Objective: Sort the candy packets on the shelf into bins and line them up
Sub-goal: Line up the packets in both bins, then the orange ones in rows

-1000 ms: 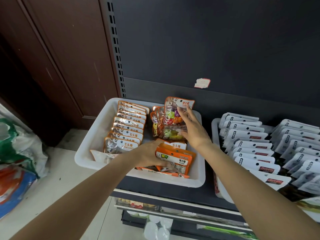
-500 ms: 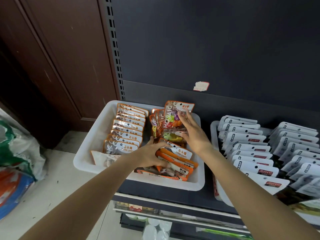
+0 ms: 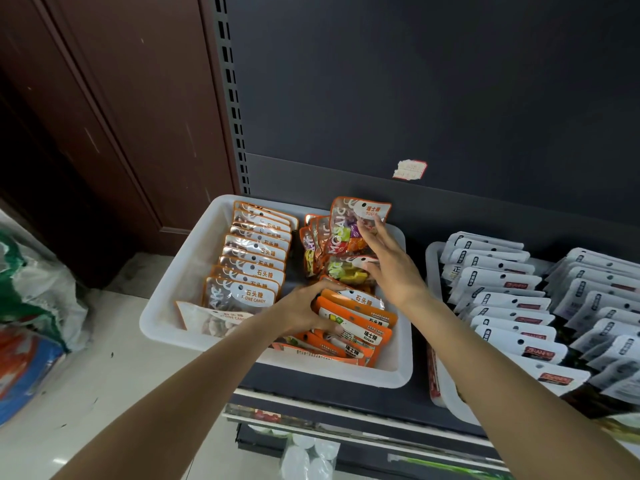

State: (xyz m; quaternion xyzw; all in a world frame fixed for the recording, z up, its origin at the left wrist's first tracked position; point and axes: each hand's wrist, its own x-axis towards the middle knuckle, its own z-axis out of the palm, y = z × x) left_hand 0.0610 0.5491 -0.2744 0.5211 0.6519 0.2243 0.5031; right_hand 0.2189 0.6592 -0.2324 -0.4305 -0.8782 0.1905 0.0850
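Note:
A white bin [image 3: 180, 271] on the dark shelf holds candy packets. Along its left side runs a lined-up row of stone candy packets [image 3: 254, 261]. At the back right stand several mosaic sugar packets [image 3: 346, 226], upright and leaning back. At the front right lies a loose pile of orange sugar packets [image 3: 356, 327]. My left hand [image 3: 301, 310] grips the left edge of that orange pile, fingers curled round it. With spread, straight fingers, my right hand [image 3: 388, 265] presses against the upright mosaic packets and holds them up.
A second white bin [image 3: 434, 258] to the right holds rows of white packets [image 3: 502, 296]. One stone candy packet [image 3: 211, 318] lies flat at the first bin's front left. Bags [image 3: 31, 306] sit on the floor at left. A lower shelf [image 3: 346, 431] shows below.
My left hand has shifted on the orange pile and gathered it closer together. My right hand stays against the upright mosaic packets. The view has moved slightly downward.

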